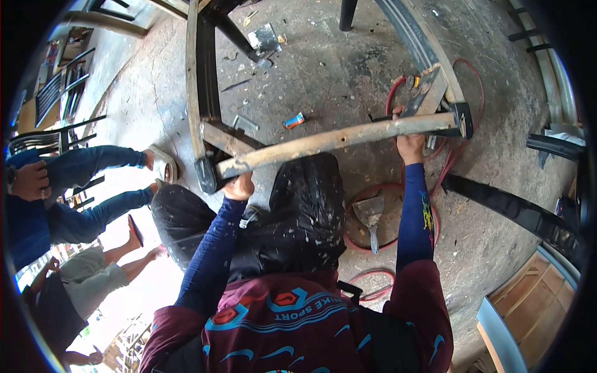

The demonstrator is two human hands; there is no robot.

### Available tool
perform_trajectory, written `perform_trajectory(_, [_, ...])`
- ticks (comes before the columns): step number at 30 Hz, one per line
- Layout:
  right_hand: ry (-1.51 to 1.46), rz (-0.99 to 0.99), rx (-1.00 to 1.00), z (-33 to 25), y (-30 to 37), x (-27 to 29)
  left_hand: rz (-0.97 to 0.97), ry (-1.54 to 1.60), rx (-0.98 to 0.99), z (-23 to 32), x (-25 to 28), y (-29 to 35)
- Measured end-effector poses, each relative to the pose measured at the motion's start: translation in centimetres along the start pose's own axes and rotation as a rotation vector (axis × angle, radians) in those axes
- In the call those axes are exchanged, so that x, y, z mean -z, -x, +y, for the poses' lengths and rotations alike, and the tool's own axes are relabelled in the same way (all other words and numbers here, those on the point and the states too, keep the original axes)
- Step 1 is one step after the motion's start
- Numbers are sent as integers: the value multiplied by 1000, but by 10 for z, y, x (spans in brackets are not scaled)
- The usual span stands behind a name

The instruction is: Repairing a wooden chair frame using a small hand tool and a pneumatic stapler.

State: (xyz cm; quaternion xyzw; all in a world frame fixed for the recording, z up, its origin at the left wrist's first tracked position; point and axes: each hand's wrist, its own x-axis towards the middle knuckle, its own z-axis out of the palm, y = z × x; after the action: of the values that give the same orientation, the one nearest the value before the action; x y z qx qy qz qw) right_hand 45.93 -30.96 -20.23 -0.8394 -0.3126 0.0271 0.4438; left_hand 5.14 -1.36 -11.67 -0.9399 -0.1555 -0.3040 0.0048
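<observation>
Wooden frame (298, 148), grasped by both your left hand (239, 186) and right hand (410, 147), could snag red hose (389, 99) if swung low.

I looked across a grey concrete floor (311, 68), scuffed and stained, with dark patches and pale flecks scattered over it. By its left edge, black slatted chairs (62, 87) were grouped close together, and a curved brown rail (106, 23) showed near its upper left corner. Towards the upper right corner I saw pale curved rails (552, 81) with short black bars; lower down that edge, a black curved furniture piece (516, 208) slanted inward. A blue-edged wooden panel (497, 323) occupied the lower right corner. Strong white light bleached the floor's lower left.
</observation>
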Motion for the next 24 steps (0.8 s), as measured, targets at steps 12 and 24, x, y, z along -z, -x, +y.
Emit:
perform_trajectory(12, [-177,152,-246,-93,-15,13,157,565,605,21,11,-52])
perform_trajectory(24, [-219,115,-285,-113,-15,11,192,596,567,29,21,-65])
